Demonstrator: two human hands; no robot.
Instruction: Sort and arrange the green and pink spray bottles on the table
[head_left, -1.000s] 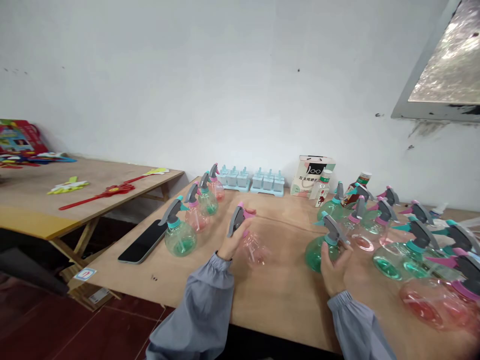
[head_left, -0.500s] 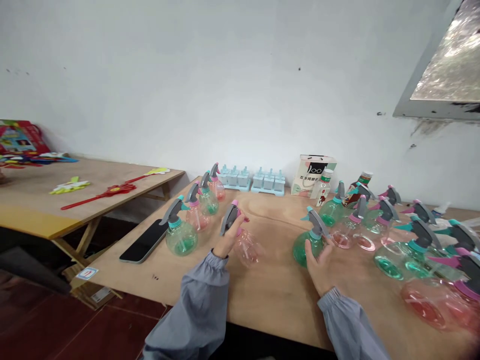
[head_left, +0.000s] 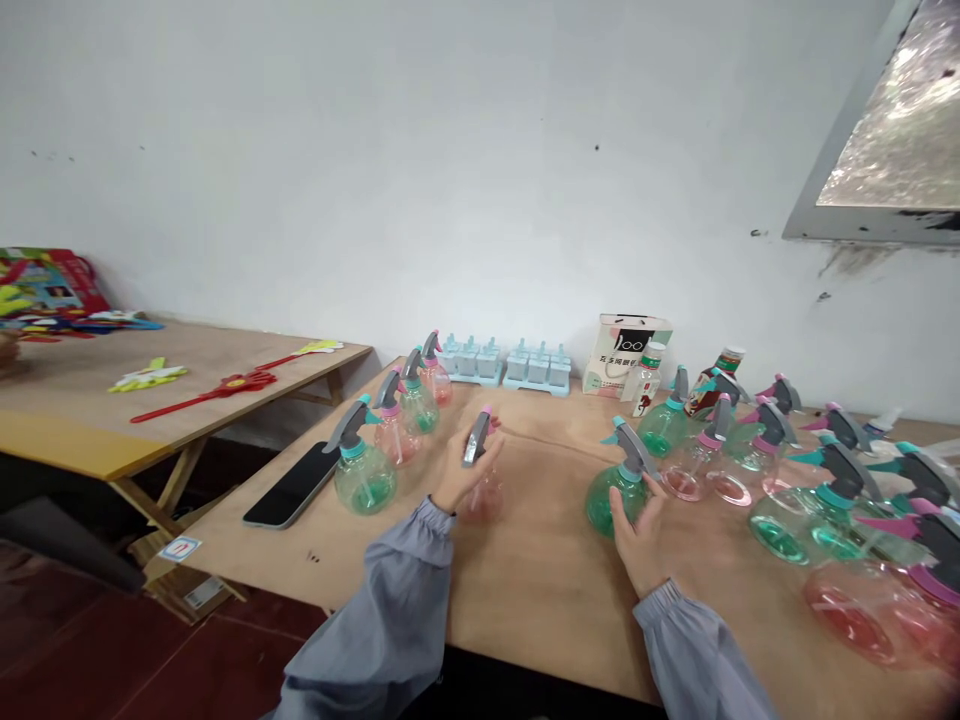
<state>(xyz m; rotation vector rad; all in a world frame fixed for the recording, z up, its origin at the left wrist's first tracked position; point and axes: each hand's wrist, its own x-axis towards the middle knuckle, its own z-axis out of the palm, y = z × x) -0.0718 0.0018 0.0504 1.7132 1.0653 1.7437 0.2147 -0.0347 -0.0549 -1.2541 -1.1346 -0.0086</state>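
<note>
My left hand is closed around the neck of a clear pink spray bottle with a grey-and-pink trigger head. Part of this bottle is hidden behind the hand. At the right, my right hand has its fingers around the side of a green spray bottle, which stands on the wooden table. Left of my left hand runs a row of spray bottles, with a green one nearest and a pink one behind it.
A black phone lies at the table's left side. Several more spray bottles crowd the right side, including a large pink one. Light-blue ice-pop moulds, a paper bag and a clear bottle stand near the wall.
My left hand has turned the pink spray bottle, so its base has swung left and its head now points more toward me. My right hand stays on the green bottle.
</note>
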